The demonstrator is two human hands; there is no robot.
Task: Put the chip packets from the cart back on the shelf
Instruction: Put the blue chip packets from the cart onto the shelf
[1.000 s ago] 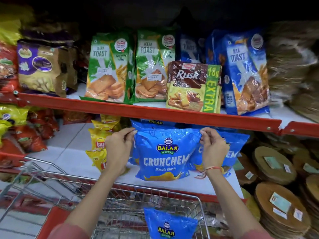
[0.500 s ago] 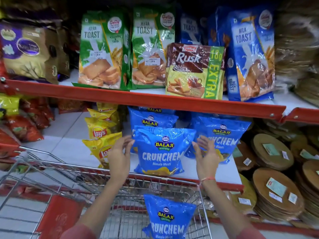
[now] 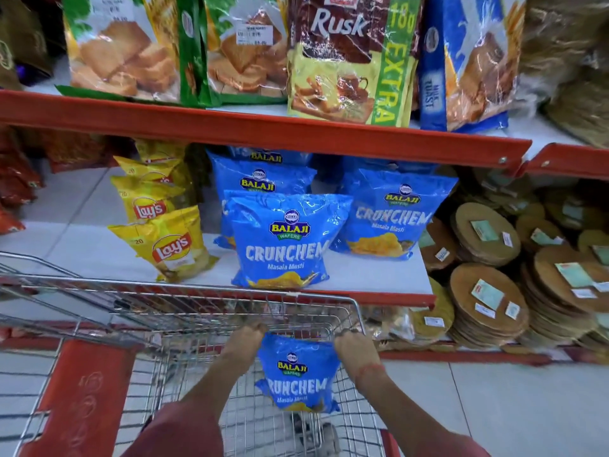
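Note:
A blue Balaji Crunchem chip packet stands upright inside the wire cart. My left hand grips its top left corner and my right hand grips its top right corner. On the white lower shelf just beyond the cart, another blue Crunchem packet stands at the front edge. More blue packets stand behind it and to its right.
Yellow Lay's packets lean at the left of the blue ones. Stacks of round brown discs fill the right side. The red-edged upper shelf holds toast and rusk packs. The cart's red child-seat flap lies at lower left.
Both hands let go of the packet set on the shelf's front edge, dropped into the cart and closed on the top corners of the packet there. The camera tilted down.

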